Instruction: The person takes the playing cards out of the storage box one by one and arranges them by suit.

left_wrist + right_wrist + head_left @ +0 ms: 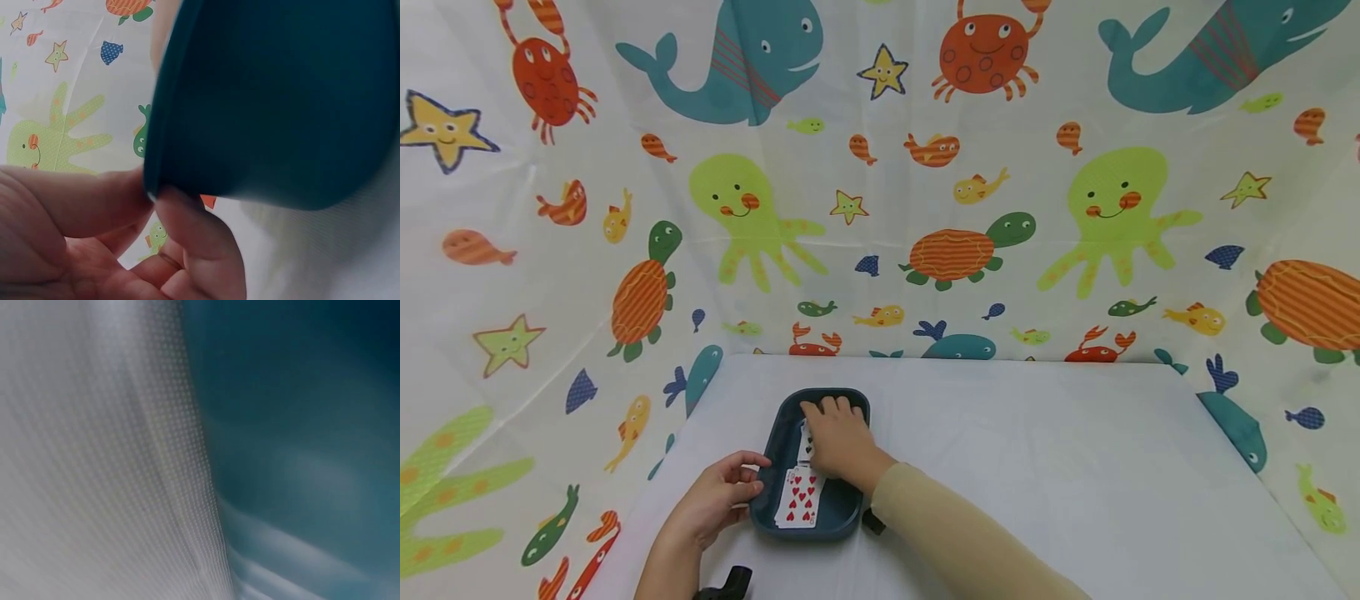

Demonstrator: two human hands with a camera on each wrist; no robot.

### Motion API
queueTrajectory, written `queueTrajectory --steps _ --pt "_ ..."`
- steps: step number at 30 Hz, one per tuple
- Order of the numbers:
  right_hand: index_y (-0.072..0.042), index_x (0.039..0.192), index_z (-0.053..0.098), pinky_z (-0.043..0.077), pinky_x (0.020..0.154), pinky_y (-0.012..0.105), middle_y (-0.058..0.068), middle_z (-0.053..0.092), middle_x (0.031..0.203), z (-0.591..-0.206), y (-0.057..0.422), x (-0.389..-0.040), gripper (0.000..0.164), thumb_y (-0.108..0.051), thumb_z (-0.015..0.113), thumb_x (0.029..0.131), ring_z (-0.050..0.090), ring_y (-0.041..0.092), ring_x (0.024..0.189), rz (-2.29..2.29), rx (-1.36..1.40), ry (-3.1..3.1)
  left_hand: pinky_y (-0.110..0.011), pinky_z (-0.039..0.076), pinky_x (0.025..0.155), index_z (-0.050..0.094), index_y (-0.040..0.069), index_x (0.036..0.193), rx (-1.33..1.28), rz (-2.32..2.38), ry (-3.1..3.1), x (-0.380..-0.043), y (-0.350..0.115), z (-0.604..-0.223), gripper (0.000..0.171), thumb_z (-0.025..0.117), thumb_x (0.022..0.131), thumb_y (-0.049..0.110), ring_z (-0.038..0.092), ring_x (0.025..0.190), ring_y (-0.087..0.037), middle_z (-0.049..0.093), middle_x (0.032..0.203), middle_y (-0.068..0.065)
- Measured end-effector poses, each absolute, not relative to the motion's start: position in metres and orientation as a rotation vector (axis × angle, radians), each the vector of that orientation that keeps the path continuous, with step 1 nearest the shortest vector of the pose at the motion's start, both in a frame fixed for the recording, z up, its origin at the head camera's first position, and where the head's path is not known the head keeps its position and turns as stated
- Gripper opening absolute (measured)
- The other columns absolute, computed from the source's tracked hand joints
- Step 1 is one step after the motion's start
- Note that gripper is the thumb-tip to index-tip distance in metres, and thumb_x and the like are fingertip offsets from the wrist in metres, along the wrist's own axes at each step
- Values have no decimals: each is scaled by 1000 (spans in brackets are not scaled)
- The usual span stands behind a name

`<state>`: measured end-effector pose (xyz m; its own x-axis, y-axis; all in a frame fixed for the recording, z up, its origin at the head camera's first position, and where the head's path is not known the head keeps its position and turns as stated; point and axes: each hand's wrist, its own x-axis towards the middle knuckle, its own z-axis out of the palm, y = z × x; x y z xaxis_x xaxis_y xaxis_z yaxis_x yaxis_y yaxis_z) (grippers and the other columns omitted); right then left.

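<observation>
A dark blue oblong tray (762, 502) stands on the white table toward the near left. My left hand (718, 496) holds its left side; in the left wrist view, the thumb (106, 197) and a bent finger (200, 240) pinch the rim. My right hand (838, 442) reaches inside the tray, back of the hand up, fingers toward the far end. Its fingertips are partly hidden. Face-up playing cards (800, 497), a ten of hearts on top, lie at the tray's near end. More cards (805, 442) with black pips show beside the right hand, partly covered by it.
White cloth covers the table (1037, 467). A curtain (880, 325) printed with sea animals hangs behind and along the sides. Black wrist camera parts show at the left wrist (733, 581) and right wrist (873, 522). Blurred tray wall (300, 425) and cloth fill the right wrist view.
</observation>
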<state>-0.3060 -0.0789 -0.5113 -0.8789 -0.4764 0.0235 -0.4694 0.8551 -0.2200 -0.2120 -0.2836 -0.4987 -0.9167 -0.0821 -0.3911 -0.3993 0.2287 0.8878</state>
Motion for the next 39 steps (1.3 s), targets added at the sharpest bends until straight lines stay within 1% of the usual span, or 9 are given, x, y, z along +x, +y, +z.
queueTrajectory --steps 6,11,16,20,22,29,37,39 --pt "-27 164 41 48 118 43 2 57 153 -511 -77 -308 95 -42 89 84 50 24 134 -397 -793 3005 -33 56 72 62 4 138 -449 1736 2248 -212 -283 -499 36 66 102 1 61 89 -27 61 104 -10" --pt "-27 164 42 49 117 42 2 57 154 -508 -74 -311 95 -48 90 84 50 23 133 -464 -827 2989 -34 56 72 63 4 138 -446 1730 2249 -215 -284 -500 36 67 101 1 61 89 -27 61 103 -9" --pt "-27 163 43 46 119 47 5 55 157 -496 -65 -312 92 -40 90 85 50 26 138 -645 -856 2908 -35 57 73 64 5 137 -443 1711 2261 -217 -285 -500 37 68 101 1 61 89 -27 62 102 -9" --pt "-26 163 43 44 121 51 6 53 160 -490 -55 -312 90 -36 90 87 47 30 146 -757 -869 2851 -36 57 74 64 5 137 -444 1701 2264 -218 -285 -499 36 68 101 2 61 88 -27 62 101 -9" --pt "-26 163 44 43 122 51 5 53 161 -491 -50 -312 90 -35 90 87 46 30 148 -784 -878 2841 -36 57 74 64 6 137 -454 1695 2264 -218 -285 -500 36 68 101 2 61 87 -26 62 101 -9" --pt "-30 162 45 48 118 44 1 52 161 -496 -35 -310 88 -36 90 86 46 24 144 -830 -886 2848 -36 57 76 63 5 137 -483 1681 2268 -215 -284 -503 36 66 102 -1 62 89 -27 64 104 -12" --pt "-28 160 48 53 111 45 3 52 160 -483 -6 -301 86 -27 90 85 45 24 141 -1061 -804 2790 -36 57 75 62 5 139 -432 1692 2272 -216 -285 -503 37 67 102 1 62 89 -27 64 104 -11" --pt "-28 160 48 53 111 46 2 52 160 -484 3 -300 85 -27 90 85 45 24 141 -1083 -791 2802 -36 57 75 62 5 139 -421 1697 2274 -216 -285 -503 37 67 102 1 62 89 -27 64 104 -11"
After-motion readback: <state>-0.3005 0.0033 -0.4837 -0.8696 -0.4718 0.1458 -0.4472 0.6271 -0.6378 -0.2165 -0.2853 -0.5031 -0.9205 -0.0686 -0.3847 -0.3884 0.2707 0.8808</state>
